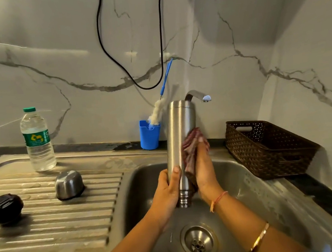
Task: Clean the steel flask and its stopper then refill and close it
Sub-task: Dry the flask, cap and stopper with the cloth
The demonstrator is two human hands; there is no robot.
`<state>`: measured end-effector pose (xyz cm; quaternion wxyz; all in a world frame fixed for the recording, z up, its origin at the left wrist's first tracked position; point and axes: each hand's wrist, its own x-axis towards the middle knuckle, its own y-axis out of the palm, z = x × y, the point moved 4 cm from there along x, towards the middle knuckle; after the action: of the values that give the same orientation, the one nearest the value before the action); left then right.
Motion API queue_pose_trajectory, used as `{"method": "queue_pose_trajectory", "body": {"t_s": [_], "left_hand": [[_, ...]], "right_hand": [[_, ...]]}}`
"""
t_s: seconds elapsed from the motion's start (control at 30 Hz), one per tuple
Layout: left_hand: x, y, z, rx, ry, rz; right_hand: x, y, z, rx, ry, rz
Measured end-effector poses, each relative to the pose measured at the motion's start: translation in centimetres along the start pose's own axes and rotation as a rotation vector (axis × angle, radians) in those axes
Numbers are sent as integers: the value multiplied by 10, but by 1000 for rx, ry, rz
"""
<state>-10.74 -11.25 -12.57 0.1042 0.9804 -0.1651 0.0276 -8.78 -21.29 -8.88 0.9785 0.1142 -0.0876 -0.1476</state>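
The steel flask point(178, 137) is held upside down over the sink point(249, 180), its threaded neck pointing down. My left hand point(165, 190) grips its lower part near the neck. My right hand point(205, 169) presses a reddish cloth point(192, 143) against the flask's right side. The black stopper point(4, 208) lies on the ribbed drainboard point(53, 221) at the left. The steel cup lid point(69, 185) rests upside down on the drainboard.
A plastic water bottle point(37, 139) stands at the back left. A blue holder point(149, 134) with a bottle brush point(159, 110) sits behind the flask, beside the tap point(198, 95). A brown woven basket point(268, 146) stands on the right. The drain point(198, 242) lies below my hands.
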Motion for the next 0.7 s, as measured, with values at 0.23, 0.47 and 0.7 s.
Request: {"method": "queue_pose_trajectory", "body": {"t_s": [0.23, 0.47, 0.7], "left_hand": [[-1, -9, 1, -209, -34, 76], [-2, -4, -7, -63, -14, 235], [-5, 7, 3, 357, 53, 364]], "right_hand": [[-24, 7, -12, -491, -201, 59], [3, 10, 39, -537, -335, 81], [32, 6, 115, -573, -415, -30]]}}
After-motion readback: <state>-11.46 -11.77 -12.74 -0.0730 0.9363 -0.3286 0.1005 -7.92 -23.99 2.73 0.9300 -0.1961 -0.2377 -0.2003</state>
